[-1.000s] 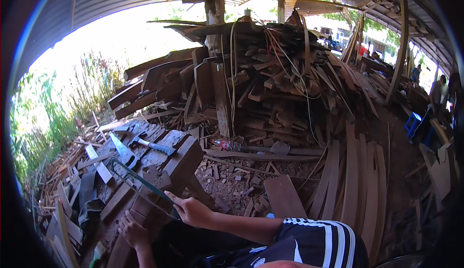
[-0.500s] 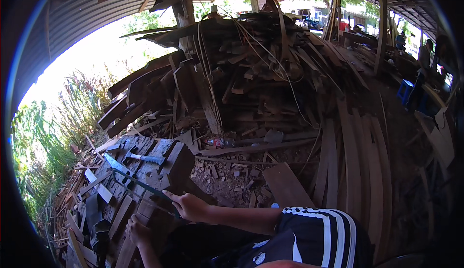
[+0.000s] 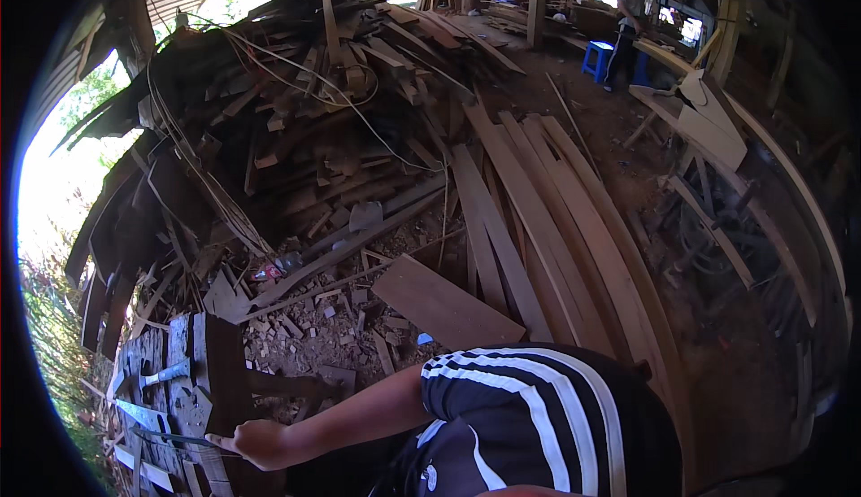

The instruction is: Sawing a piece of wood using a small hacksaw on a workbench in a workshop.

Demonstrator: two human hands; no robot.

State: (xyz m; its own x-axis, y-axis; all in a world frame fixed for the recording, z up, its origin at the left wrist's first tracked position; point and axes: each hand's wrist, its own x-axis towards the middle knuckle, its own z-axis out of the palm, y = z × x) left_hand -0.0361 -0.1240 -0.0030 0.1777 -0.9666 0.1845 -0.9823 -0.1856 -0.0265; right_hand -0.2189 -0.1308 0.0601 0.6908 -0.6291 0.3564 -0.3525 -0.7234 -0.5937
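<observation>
**Hand on a blade at the scrap-wood block**

A great heap of dark scrap timber and offcuts rises well beyond the grip, up and away from it. To the right of the grip, farther off, long pale curved planks lie side by side on the dirt floor, with a flat brown board nearer. A dark, carved wooden block stands just above and beside the grip. The person's right arm, in a black short sleeve with white stripes, reaches left. The right hand is closed round the handle of a long thin blade that runs leftward from the grip across the block's face. A small hammer with a pale handle lies on stacked wood above-left of the grip. The left hand is not visible.
</observation>
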